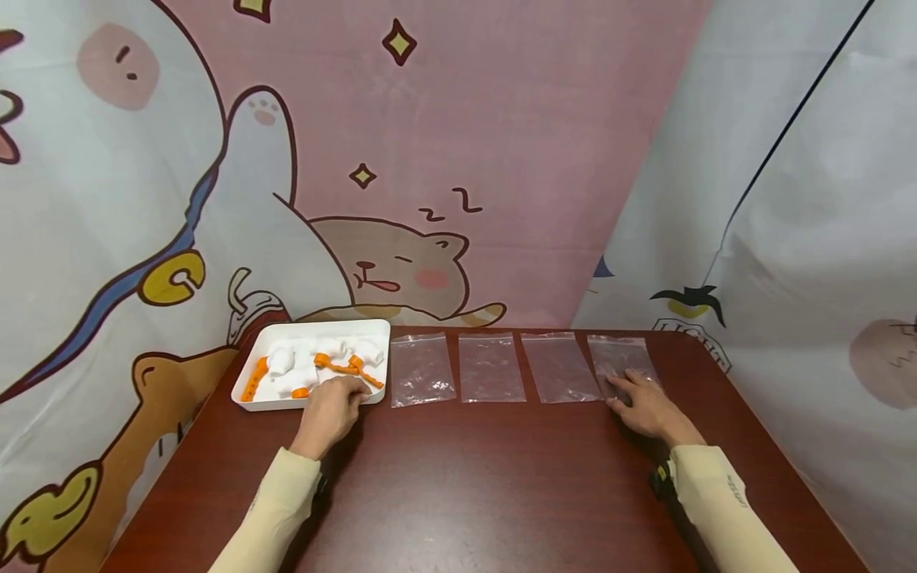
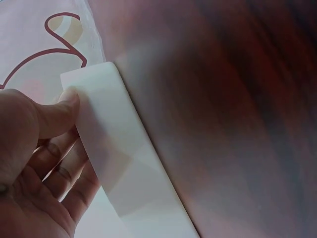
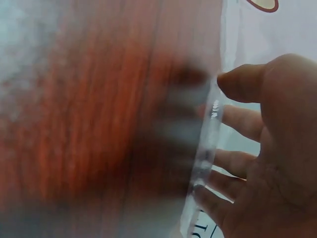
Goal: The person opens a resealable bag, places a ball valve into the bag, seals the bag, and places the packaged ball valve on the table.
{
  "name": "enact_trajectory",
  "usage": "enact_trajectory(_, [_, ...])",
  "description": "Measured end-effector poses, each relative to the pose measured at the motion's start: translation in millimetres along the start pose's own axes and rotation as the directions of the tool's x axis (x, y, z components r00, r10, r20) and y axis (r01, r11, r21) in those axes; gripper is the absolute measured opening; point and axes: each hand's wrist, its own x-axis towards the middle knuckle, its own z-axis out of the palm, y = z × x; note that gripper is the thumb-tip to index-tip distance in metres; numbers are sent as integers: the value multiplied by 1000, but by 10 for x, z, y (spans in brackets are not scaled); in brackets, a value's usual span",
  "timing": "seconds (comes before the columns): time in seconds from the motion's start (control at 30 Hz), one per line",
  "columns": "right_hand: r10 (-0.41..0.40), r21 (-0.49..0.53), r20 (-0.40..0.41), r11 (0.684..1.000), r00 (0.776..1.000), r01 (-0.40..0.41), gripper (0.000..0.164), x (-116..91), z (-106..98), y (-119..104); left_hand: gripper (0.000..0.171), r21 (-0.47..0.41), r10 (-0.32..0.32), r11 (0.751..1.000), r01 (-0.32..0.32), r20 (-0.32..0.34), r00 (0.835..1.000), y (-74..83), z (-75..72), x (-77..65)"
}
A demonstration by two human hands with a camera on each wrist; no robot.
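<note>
My left hand [image 1: 332, 415] reaches over the front right corner of a white tray [image 1: 239, 391]. In the left wrist view its thumb lies at the rim of the tray wall [image 2: 119, 153]; the other fingertips are hidden behind that wall, so I cannot tell what they hold. Orange pieces [image 1: 255, 380], some thin and strap-like, lie in the tray among white rounded pieces [image 1: 282, 360]. On the right, the fingertips of my right hand [image 1: 648, 410] touch the near part of the rightmost clear zip bag [image 1: 622, 350], which lies flat; the fingers are spread and loosely bent.
More clear zip bags, a left one [image 1: 421, 370], a middle one [image 1: 492, 368] and another [image 1: 561, 368], lie in a row between tray and right hand. All rest along the far edge of the dark red wooden table [image 1: 494, 477]. A printed cartoon curtain [image 1: 530, 159] hangs behind.
</note>
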Motion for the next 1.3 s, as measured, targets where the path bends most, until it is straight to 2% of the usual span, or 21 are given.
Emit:
enact_trajectory(0.2, [-6, -2, 26, 1000, 1000, 6, 57, -123, -34, -81, 11, 9, -1, 1000, 2, -16, 1000, -5, 8, -5])
enact_trajectory(0.73, [-51, -4, 16, 999, 999, 51, 58, -478, -56, -212, 13, 23, -35, 999, 35, 3, 999, -10, 22, -12])
enact_trajectory(1.0, [-54, 52, 50, 997, 997, 51, 58, -508, -144, -216, 13, 22, -20, 1000, 20, -11, 1000, 1, 21, -3])
enact_trajectory(1.17, [-53, 95, -3, 994, 999, 53, 59, -460, -313, -135, 12, 24, -37, 999, 36, 12, 999, -8, 29, -19])
enact_trajectory(1.3, [7, 117, -27, 993, 1000, -3, 72, -323, -445, -62, 12, 28, -38, 999, 38, 9, 999, -21, 31, -13])
